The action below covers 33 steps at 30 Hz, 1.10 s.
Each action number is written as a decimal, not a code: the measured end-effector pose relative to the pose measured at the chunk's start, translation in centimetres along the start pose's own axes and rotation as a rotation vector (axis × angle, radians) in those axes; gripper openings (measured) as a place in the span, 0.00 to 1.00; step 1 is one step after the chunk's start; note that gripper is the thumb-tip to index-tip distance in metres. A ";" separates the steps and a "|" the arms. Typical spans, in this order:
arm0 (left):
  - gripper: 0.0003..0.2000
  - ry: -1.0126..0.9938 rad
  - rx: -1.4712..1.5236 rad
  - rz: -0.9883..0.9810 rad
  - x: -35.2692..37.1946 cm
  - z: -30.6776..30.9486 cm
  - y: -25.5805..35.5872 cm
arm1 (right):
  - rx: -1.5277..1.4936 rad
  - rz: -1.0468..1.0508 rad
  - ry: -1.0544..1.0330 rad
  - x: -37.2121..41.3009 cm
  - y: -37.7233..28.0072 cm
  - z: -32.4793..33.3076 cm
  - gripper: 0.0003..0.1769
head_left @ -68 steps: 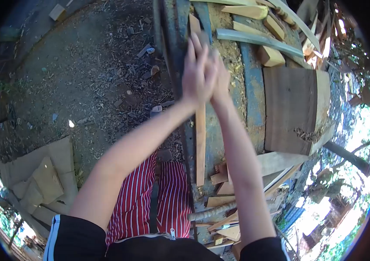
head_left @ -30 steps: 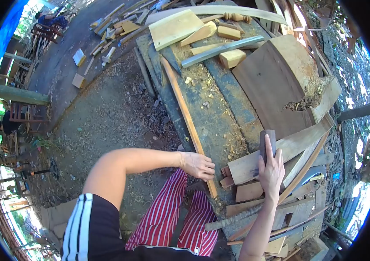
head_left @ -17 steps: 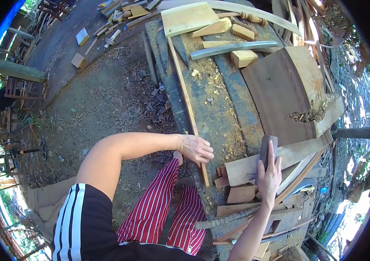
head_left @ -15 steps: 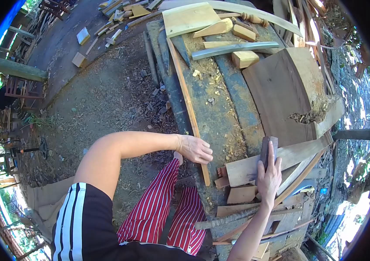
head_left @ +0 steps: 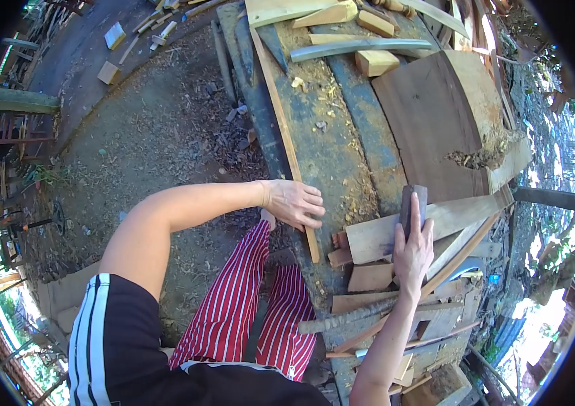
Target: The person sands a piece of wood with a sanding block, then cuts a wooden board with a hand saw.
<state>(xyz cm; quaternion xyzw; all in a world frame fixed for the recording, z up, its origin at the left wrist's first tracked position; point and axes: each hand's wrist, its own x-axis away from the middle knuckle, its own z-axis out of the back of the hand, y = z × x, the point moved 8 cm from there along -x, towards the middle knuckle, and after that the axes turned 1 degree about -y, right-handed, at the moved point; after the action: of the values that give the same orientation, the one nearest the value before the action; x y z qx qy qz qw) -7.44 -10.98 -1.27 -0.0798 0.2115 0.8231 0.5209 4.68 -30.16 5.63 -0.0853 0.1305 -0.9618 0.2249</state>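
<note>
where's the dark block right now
In the head view the dark block is right of centre, gripped by the right hand, resting on a pale plank just below the big brown slab.

Covered parts on the workbench (head_left: 331, 145)
The left hand (head_left: 294, 203) covers part of the thin strip (head_left: 281, 128) on the workbench's near edge; the right hand (head_left: 412, 252) hides the dark block's (head_left: 413, 199) lower end, toward the workbench's right end.
</note>
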 end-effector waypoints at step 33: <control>0.40 1.309 0.162 1.321 17.1 13.8 -19.3 | -0.021 0.545 0.085 -23.9 -32.4 -13.6 0.30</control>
<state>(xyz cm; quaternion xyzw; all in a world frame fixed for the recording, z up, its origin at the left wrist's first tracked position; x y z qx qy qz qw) 3.38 16.17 0.03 -0.3548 0.5223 0.7264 -0.2716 9.48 11.66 -0.44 -0.0091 0.1678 -0.8671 0.4689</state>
